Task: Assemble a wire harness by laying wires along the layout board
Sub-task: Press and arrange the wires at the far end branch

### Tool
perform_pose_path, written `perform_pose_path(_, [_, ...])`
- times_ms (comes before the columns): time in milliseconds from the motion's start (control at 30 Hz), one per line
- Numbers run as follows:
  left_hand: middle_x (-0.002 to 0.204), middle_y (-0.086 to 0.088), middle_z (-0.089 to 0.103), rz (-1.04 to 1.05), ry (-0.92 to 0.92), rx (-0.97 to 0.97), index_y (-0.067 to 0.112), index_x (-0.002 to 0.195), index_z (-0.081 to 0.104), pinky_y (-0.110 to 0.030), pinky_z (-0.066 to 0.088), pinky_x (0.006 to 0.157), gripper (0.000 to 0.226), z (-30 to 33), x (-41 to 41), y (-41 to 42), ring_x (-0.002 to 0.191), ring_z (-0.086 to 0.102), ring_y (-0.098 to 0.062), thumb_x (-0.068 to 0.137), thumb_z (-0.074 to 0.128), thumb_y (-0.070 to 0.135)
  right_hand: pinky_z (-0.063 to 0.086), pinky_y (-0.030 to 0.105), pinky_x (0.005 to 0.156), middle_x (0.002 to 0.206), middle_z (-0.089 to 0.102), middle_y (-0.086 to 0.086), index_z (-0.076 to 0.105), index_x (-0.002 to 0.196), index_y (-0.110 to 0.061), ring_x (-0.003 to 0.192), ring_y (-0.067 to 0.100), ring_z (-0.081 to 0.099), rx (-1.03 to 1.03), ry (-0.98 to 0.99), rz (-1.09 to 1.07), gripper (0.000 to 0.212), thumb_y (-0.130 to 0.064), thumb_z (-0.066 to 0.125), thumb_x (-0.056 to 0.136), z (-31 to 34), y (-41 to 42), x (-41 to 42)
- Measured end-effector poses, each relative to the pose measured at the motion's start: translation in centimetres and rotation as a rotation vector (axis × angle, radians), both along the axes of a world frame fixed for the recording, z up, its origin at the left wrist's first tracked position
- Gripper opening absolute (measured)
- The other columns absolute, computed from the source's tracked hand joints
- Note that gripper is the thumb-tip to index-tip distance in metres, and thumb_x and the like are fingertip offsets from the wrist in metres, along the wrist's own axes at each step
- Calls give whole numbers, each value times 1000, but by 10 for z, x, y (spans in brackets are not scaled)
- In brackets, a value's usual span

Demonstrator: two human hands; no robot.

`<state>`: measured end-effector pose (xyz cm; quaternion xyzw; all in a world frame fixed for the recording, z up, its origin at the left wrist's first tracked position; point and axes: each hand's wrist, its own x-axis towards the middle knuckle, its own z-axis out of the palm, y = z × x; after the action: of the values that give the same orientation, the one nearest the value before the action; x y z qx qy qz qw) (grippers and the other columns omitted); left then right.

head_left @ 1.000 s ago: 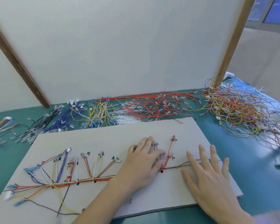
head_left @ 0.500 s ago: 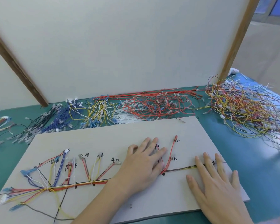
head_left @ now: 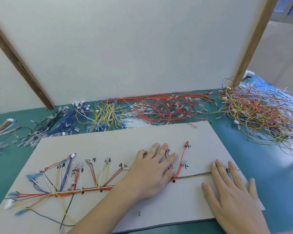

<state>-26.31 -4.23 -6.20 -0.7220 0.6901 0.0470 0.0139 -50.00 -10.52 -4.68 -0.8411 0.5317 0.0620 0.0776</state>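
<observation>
Both hands (head_left: 152, 173) press wires (head_left: 193, 175) onto board (head_left: 125, 142)

Bright, even light falls on my layout board (head_left: 125, 137), with only soft shadows under my hands. Wires left of the board look slightly blurred, and the wide lens bends the posts behind it.

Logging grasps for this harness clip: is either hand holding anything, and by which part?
Nothing is gripped. The left hand and right hand lie flat, fingers straight, pressing the wire bundle against the layout board.
</observation>
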Motion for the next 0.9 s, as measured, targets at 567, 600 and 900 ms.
perform_pose_path(567, [174, 5, -2, 31, -14, -25, 34, 162, 5, -50, 22, 111, 72, -8, 0, -8, 160, -2, -22, 95, -11, 55, -6, 54, 126, 156, -31, -27, -8, 158, -47, 137, 1, -44, 0, -59, -17, 65, -64, 2, 97, 1, -1, 0])
perform_pose_path(600, [174, 5, -2, 32, -13, -26, 34, 162, 5, -50, 22, 111, 71, -8, -1, -8, 160, -2, -22, 95, -11, 55, -6, 54, 126, 157, -30, -27, -9, 159, -46, 138, 1, -42, 1, -55, -13, 64, -64, 4, 98, 1, -1, 1])
perform_pose_path(900, [174, 2, 6, 71, 9, -67, 34, 161, 15, -52, 23, 113, 63, -1, -6, -1, 159, 6, -23, 102, 0, 50, -8, 51, 126, 155, -30, -27, -9, 160, -41, 141, 0, -37, -4, -96, -20, 66, -63, 9, 100, -1, 1, 0])
